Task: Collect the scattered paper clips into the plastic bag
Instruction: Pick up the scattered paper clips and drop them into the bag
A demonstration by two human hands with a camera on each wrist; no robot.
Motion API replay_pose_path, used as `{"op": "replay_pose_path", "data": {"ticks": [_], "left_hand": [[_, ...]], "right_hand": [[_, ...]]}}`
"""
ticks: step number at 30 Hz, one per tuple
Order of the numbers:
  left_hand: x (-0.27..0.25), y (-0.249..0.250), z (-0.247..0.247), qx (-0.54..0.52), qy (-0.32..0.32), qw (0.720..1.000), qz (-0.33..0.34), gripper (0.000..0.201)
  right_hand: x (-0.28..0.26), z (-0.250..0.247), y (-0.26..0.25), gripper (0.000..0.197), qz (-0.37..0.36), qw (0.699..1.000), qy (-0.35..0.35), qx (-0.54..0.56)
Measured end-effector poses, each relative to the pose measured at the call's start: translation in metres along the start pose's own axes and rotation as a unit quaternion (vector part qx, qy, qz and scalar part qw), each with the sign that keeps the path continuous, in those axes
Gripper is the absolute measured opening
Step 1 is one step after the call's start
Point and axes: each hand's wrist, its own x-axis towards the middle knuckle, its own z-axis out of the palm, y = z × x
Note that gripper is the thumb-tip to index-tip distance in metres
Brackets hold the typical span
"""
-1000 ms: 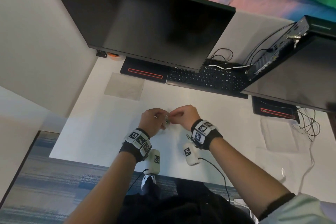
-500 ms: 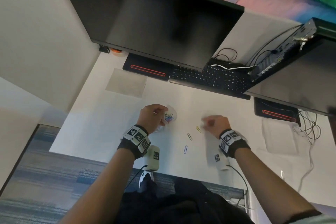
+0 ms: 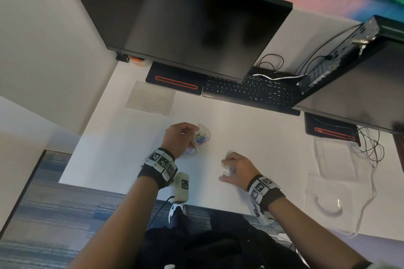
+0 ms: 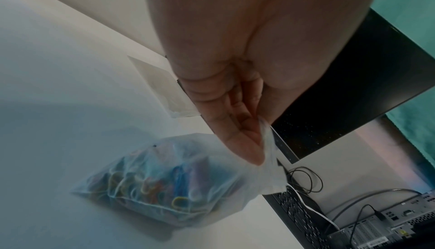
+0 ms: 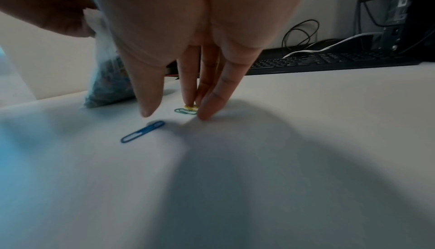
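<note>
A small clear plastic bag (image 3: 202, 136) holding several coloured paper clips rests on the white desk (image 3: 262, 137). My left hand (image 3: 192, 137) pinches its top; in the left wrist view the left hand (image 4: 257, 150) holds the bag (image 4: 160, 178) by its gathered neck. My right hand (image 3: 223, 170) is lowered onto the desk to the bag's right with straight fingers. In the right wrist view the right hand (image 5: 174, 112) touches a yellow clip (image 5: 191, 107) and a green clip (image 5: 186, 111). A blue clip (image 5: 142, 131) lies loose beside the thumb.
A dark monitor (image 3: 192, 28) and a black keyboard (image 3: 251, 91) stand at the back. A second monitor (image 3: 354, 94), a small computer (image 3: 336, 57) and loose cables (image 3: 369, 148) fill the right. A flat clear sheet (image 3: 149, 98) lies back left. The desk's front edge (image 3: 109, 188) is near my wrists.
My right hand left the bag, swung out to the right, then came down with spread fingers onto the loose clips. The left hand kept hold of the bag.
</note>
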Motion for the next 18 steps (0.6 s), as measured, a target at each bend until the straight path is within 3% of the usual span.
{"op": "replay_pose_path", "data": {"ticks": [4, 10, 13, 18], "left_hand": [[0.0, -0.003, 0.0, -0.002, -0.003, 1.0, 0.005, 0.018], [-0.002, -0.003, -0.001, -0.007, 0.0, 1.0, 0.011, 0.02], [-0.002, -0.003, -0.001, -0.006, 0.002, 1.0, 0.011, 0.018], [0.0, -0.003, 0.0, 0.005, 0.0, 1.0, 0.013, 0.017]], "right_hand": [[0.0, 0.006, 0.002, 0.059, -0.043, 0.997, -0.045, -0.05], [0.002, 0.011, 0.006, 0.019, -0.072, 0.996, 0.016, -0.044], [0.002, 0.011, 0.006, 0.01, -0.088, 0.995, 0.042, -0.027], [0.004, 0.006, 0.004, 0.012, 0.03, 0.997, 0.051, 0.058]]}}
